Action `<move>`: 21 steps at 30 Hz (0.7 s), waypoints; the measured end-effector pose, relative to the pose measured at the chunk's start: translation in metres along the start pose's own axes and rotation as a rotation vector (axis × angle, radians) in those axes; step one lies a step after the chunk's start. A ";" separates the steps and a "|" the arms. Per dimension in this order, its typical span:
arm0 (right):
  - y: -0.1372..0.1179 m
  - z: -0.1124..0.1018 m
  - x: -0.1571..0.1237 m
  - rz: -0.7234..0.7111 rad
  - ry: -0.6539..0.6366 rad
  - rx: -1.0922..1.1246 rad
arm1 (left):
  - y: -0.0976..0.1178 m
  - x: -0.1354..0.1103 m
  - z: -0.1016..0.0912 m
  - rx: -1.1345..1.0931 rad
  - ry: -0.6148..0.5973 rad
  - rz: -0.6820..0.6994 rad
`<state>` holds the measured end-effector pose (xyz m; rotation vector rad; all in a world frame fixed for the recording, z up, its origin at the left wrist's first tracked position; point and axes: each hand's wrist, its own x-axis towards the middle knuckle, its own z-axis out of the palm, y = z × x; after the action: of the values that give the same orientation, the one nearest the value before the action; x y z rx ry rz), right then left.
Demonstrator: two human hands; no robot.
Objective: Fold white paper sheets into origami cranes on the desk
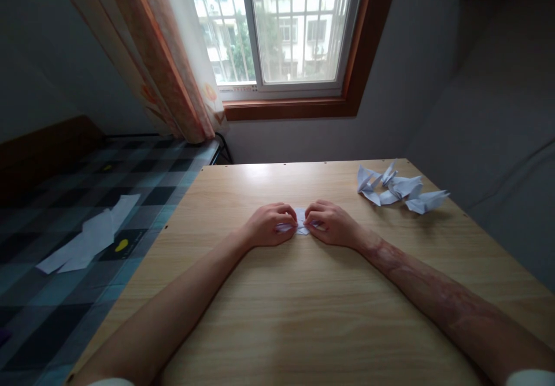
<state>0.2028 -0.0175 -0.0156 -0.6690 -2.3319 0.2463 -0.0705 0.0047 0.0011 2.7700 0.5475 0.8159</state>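
Note:
A small folded piece of white paper [302, 229] lies on the wooden table, between my two hands. My left hand [274, 224] pinches its left side, thumb and fingers closed together. On the right side, my right hand [328, 222] grips the same paper with curled fingers. Both hands rest at table height, their fingertips a short way apart. Parts of the paper are covered by the fingers, so its full shape does not show.
Several folded white paper cranes [401, 188] stand at the table's back right. To the left, loose white paper strips [97, 233] lie on a checked bed [26, 293]. Beyond the table [277, 316] are a window [299, 33] and a patterned curtain [160, 56].

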 end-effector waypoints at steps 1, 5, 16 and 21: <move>0.000 0.000 0.000 -0.003 -0.001 -0.004 | -0.001 0.000 0.000 -0.001 0.000 0.002; 0.002 -0.001 -0.002 -0.011 0.002 -0.016 | -0.002 0.000 0.001 0.002 0.004 0.005; 0.000 -0.003 -0.006 -0.018 -0.003 -0.017 | 0.004 0.002 -0.003 0.073 0.003 0.010; -0.002 -0.005 -0.007 0.002 -0.013 -0.043 | 0.003 0.000 0.000 0.089 0.029 -0.005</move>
<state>0.2098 -0.0232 -0.0154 -0.6923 -2.3554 0.2019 -0.0694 0.0017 0.0021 2.8399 0.6093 0.8523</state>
